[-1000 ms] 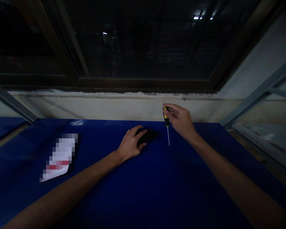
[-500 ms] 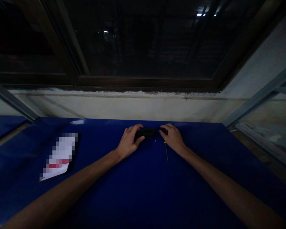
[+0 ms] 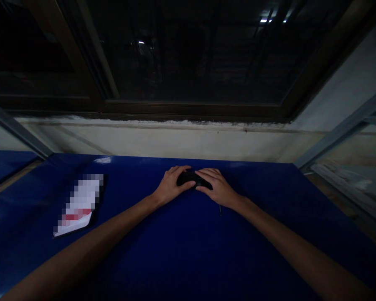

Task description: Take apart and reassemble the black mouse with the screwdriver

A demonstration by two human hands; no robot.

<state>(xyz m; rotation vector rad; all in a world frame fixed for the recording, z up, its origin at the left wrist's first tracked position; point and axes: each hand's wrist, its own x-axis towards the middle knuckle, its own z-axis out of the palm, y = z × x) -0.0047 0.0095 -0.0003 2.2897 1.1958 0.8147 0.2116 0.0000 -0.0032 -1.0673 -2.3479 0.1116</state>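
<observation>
"So, where are the hands?"

"Both are at the black object (image 3: 184,177) lying on the blue table (image 3: 175,251), near its far edge. The left hand (image 3: 171,186) grips one end, fingers over the far side and thumb along the near side."

"And the right hand (image 3: 217,187)?"

"Grasping the other end in much the same way. The two hands almost meet over it, so most of its shape is hidden."

"Anything beside them?"

"A screwdriver (image 3: 220,210), just its thin shaft, pokes out on the near side of the right hand. That hand hides the rest; whether they touch, I can't tell."

"What else is on the table?"

"Well off to the left lies a white, red-banded sheet (image 3: 81,196), blurred into squares. Behind everything stand a pale wall (image 3: 175,140) and a dark window (image 3: 191,62)."
</observation>
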